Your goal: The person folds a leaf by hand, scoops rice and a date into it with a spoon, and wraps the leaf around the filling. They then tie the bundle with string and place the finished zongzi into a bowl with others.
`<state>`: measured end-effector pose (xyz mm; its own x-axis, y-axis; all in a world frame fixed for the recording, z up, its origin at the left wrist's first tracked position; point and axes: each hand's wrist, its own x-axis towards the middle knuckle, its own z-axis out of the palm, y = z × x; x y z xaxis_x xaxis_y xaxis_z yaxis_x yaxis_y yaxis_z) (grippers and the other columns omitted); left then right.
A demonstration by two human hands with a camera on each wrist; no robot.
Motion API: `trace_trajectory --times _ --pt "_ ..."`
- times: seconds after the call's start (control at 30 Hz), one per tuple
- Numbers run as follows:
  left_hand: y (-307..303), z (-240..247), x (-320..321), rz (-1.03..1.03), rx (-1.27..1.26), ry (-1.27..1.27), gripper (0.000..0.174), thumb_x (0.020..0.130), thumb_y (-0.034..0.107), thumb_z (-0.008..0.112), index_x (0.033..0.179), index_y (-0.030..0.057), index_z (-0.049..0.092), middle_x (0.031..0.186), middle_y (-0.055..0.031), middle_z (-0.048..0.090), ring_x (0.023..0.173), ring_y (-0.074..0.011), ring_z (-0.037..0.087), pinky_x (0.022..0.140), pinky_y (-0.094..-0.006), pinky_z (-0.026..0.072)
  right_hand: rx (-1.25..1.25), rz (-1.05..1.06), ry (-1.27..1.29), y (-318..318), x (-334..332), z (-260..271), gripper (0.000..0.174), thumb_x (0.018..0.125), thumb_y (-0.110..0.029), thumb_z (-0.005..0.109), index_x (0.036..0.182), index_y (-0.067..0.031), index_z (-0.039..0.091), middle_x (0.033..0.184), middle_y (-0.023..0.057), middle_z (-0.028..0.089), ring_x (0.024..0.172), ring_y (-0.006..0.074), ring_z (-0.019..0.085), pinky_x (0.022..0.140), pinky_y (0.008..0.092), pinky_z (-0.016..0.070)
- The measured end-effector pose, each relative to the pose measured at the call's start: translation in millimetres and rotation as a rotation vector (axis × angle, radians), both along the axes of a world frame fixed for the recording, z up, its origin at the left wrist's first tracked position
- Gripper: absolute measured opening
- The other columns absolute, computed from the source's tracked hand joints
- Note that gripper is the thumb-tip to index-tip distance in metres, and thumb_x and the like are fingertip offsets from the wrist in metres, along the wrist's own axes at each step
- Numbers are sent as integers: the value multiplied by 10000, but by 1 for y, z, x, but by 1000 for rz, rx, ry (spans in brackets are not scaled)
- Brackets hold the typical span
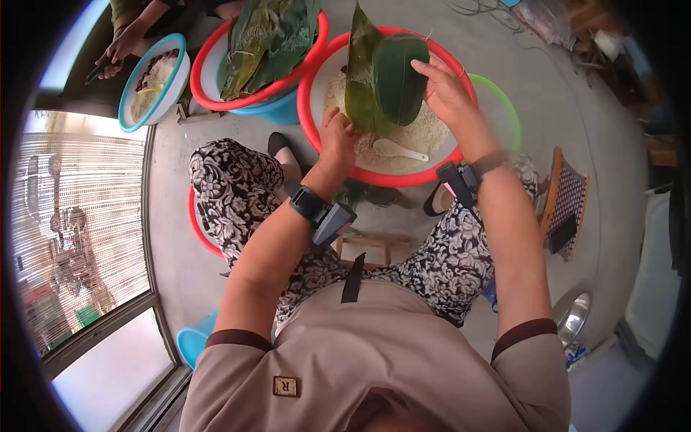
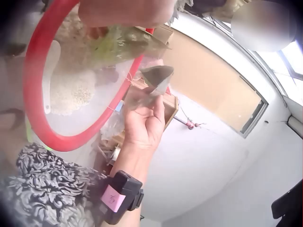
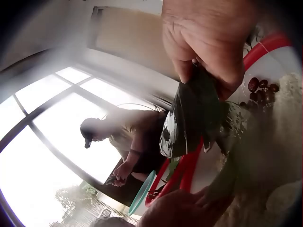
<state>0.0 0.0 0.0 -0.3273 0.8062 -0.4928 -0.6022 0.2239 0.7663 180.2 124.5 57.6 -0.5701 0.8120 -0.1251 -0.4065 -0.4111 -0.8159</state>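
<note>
2 leaves, held up over the red basin (image 1: 306,119). Light leaf (image 1: 362,65): long, yellow-green, shiny, pointed at top. Dark leaf (image 1: 400,79): deep green, w/ pale midrib & rounded lower end, overlapping the light leaf on its R side. Both upright-ish in head view. R wrist view: dark leaf has bright glare along one side, looks wet.

R hand (image 1: 448,93) pinches dark leaf btwn thumb & fingers near its R edge; thumb on near face, other fingertips mostly hidden. L hand (image 1: 335,144) has fingers curled at lower L edge of the light leaf, pinching it; exact fingertip contact hard to make out.

Under the leaves: rice (image 1: 434,133) w/ white spoon (image 1: 399,150) lying on it. Dk red fruit (image 3: 258,92) beside the rice, mostly hidden by leaves in head view.

Leaf pile (image 1: 270,50) in another red-rimmed basin, just L, cut off at top. L wrist view: leaves blurred, L hand cut off at top edge. R wrist view: lower part smeared, can't tell where light leaf ends.
</note>
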Motion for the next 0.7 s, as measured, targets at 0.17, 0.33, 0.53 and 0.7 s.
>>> trace_trajectory --times 0.17,0.33,0.53,0.7 --pt "4 17 -9 -66 -57 -76 651 946 490 523 1374 32 349 1093 -105 590 927 -274 623 833 -414 506 -71 -6 -118 -7 -30 -25 217 929 -132 585 1115 -22 607 1025 41 667 918 135 639 801 292 508" --pt "15 0 -9 -156 46 -244 501 967 461 504 1253 50 506 1080 -96 641 938 -248 642 857 -423 518 -16 38 -207 -5 -32 -46 205 919 -112 574 1090 -8 619 1021 57 673 919 140 639 812 291 498" --pt "19 9 -4 -191 2 -363 410 960 373 559 1204 44 567 1099 -95 661 973 -238 648 879 -419 525 -30 6 -255 -8 -31 -37 188 924 -93 549 1071 -3 624 1005 71 677 904 147 640 807 291 496" --pt "21 1 -4 -191 -11 -369 348 936 289 619 1171 34 589 1074 -84 672 943 -226 658 836 -408 539 -44 38 -298 -10 -40 -38 176 927 -85 538 1060 -8 624 995 81 679 888 165 647 791 307 506"
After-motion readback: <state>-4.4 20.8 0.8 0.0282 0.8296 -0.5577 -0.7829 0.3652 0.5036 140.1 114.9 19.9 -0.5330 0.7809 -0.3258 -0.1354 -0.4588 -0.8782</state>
